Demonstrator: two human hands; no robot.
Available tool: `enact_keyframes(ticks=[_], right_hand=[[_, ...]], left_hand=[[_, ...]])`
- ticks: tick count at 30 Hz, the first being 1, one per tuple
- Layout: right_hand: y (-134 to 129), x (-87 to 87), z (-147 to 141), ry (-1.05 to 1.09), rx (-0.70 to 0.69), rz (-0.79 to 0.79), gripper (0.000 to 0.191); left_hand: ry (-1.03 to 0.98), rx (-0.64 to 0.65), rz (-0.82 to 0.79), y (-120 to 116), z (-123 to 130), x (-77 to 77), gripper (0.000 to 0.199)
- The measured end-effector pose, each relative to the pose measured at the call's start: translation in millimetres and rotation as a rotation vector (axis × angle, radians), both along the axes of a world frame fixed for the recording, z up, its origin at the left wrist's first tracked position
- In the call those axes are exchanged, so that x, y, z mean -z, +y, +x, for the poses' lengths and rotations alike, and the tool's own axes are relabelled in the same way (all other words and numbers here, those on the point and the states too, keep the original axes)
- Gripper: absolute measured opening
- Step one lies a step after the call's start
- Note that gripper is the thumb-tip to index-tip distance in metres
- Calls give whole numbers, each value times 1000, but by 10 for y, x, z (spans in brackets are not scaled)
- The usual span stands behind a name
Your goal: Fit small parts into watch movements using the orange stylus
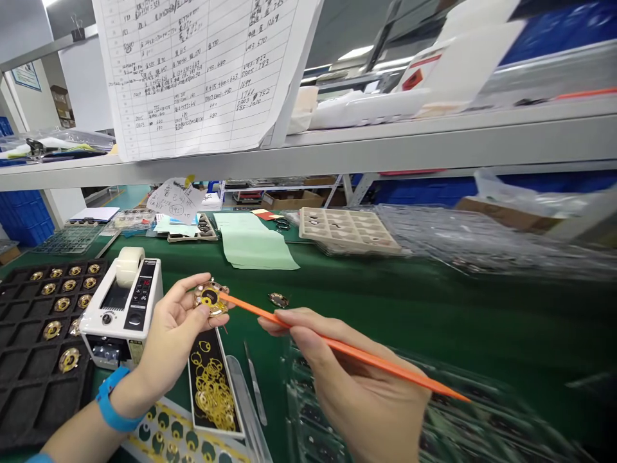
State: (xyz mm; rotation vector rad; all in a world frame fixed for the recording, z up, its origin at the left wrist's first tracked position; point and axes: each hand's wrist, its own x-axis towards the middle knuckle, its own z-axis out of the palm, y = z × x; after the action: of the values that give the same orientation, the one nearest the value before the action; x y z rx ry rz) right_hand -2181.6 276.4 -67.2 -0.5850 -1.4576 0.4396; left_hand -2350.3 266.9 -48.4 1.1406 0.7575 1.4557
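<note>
My left hand [176,328], with a blue band at the wrist, pinches a round gold and clear watch-like part [211,297] by its edges. In my right hand [357,379] is a slim orange stick [337,344], gripped like a pen. Its tip meets the face of the round part near the dark centre. A similar small round part [278,299] lies on the green mat just beyond my right fingers. Below my left hand sits a white-edged box [241,429] of thin yellow rings [214,392]. Metal tweezers [255,386] rest to the right of that box.
A black compartment tray [29,379] with several gold round parts is at left, beside a white tape dispenser [120,308]. A sticker sheet [168,431] lies in front. Clear plastic trays [308,411] are at lower right. A shelf edge [385,145] crosses above; a beige tray [347,228] stands behind.
</note>
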Motion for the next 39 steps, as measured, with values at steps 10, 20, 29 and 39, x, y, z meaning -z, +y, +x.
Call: enact_keyframes(ticks=[10,20,29,39], right_hand=[[30,25,-82,-346,109,396,37],[2,5,-40,-257,124,280,27],[-21,91,-166,-161,149,247,31],[89,87,-128,-573,218,688,22]], left_hand=[[-40,11,-21,11,68,82,36],[-40,-16,-83,56,17,71,33],[-78,27,-54,10,88,103,39],[-104,10,-132,62,31,56,34]])
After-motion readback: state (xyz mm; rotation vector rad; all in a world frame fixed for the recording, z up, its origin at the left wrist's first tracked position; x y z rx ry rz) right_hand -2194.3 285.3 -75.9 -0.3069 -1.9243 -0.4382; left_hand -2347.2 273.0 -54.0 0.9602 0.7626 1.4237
